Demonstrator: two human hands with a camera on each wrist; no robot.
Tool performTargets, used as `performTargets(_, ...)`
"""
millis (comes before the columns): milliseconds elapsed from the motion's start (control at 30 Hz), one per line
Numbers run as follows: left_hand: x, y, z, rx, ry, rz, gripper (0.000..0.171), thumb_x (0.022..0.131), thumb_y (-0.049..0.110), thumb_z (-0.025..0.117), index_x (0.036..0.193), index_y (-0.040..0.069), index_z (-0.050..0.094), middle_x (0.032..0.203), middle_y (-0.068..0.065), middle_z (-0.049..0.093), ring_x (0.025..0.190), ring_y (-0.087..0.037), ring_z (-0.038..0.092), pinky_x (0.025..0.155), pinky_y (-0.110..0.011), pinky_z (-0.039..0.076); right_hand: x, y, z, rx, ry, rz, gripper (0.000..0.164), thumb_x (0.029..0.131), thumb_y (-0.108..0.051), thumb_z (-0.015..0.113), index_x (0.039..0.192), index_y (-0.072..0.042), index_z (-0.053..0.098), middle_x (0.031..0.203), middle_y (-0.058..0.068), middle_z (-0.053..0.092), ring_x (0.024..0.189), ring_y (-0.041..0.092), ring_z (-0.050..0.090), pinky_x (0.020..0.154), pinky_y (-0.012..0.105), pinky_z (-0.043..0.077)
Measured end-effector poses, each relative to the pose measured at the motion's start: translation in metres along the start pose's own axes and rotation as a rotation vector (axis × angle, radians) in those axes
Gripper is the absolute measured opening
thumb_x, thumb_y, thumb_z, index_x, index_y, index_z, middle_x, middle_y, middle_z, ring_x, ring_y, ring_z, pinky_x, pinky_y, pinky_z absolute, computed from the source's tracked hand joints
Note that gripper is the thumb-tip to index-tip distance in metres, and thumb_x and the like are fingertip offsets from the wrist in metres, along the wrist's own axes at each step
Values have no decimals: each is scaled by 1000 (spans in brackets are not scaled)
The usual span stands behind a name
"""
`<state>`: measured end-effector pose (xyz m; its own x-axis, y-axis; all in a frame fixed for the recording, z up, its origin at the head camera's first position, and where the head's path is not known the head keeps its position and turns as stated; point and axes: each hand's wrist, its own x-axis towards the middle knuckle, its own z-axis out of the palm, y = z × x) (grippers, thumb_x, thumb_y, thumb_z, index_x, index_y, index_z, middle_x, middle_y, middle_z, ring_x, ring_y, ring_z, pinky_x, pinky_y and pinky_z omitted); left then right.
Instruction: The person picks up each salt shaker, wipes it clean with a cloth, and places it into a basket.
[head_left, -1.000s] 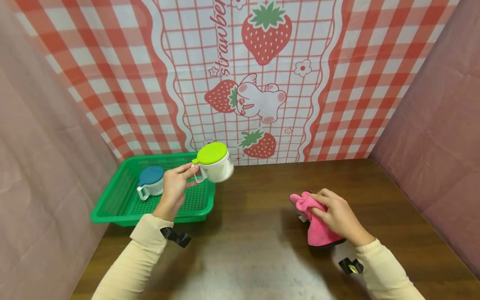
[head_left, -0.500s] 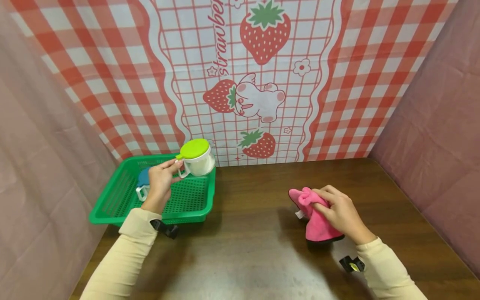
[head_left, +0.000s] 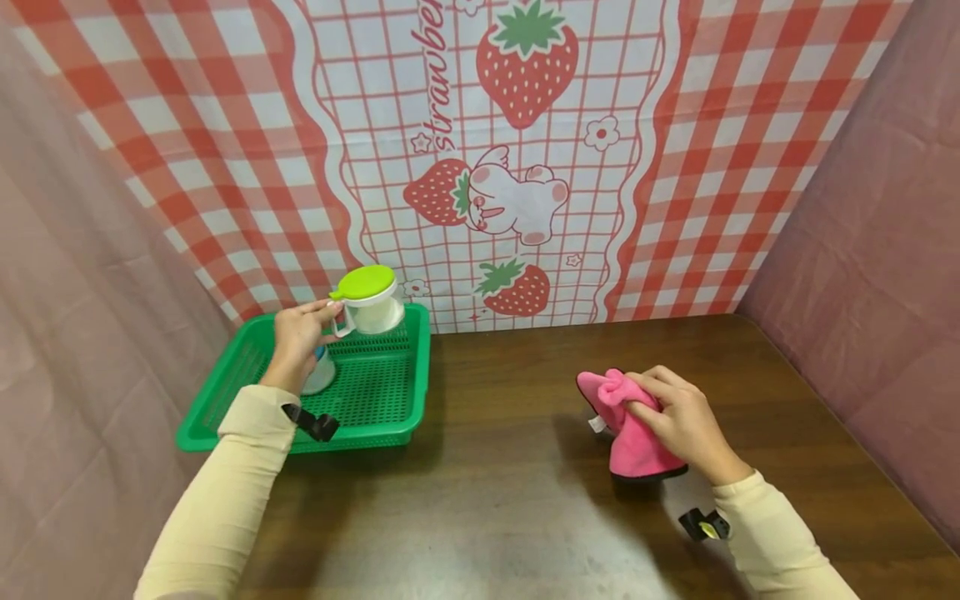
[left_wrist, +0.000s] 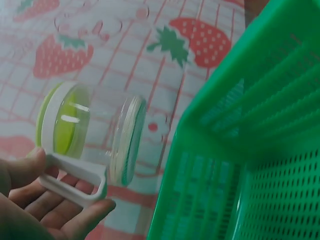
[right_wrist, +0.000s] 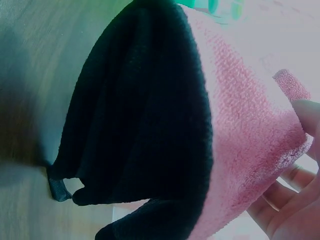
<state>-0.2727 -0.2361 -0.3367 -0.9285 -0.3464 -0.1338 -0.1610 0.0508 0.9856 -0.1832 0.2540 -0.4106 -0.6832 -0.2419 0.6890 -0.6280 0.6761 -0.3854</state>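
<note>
My left hand (head_left: pixel 298 337) grips the white handle of a clear seasoning jar (head_left: pixel 377 313) with a lime-green lid (head_left: pixel 366 282). The jar hangs above the back of the green basket (head_left: pixel 417 392). In the left wrist view, fingers curl through the handle, and pale contents lie at the base of the jar (left_wrist: pixel 100 130). Behind the left hand, a second jar (head_left: pixel 321 375) with a blue lid stands in the basket, mostly hidden. My right hand (head_left: pixel 686 421) pinches a bunched pink cloth (head_left: pixel 637 437) just over the table; its black underside (right_wrist: pixel 140 110) shows in the right wrist view.
The basket sits at the back left of the brown wooden table (head_left: pixel 487 500). A red-checked strawberry curtain (head_left: pixel 517 192) hangs along the back edge. Pink drapes (head_left: pixel 847 250) close off both sides.
My left hand has carried the green-lidded jar leftward, from the basket's right side to over its back, now covering much of the blue-lidded jar. The right hand and cloth have risen only slightly.
</note>
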Motion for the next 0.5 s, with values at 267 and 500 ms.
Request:
performTargets(267,24,-5,-8,44,-73,3,49,94,23,65,136,1,54,79,17,63,79,-3,63,66,-23,57,0,0,-3,-13,-14,23,36,67,6,82,101,1,73,82,3,64,70,3,49,61,14,37)
performTargets(500,40,-22,-14,112,-147,39,52,95,26,64,138,0,51,89,16,63,103,-15,62,84,-33,57,-2,-1,-5,-21,-24,33,35,67,6,82,102,1,73,82,3,64,71,5,50,61,13,37)
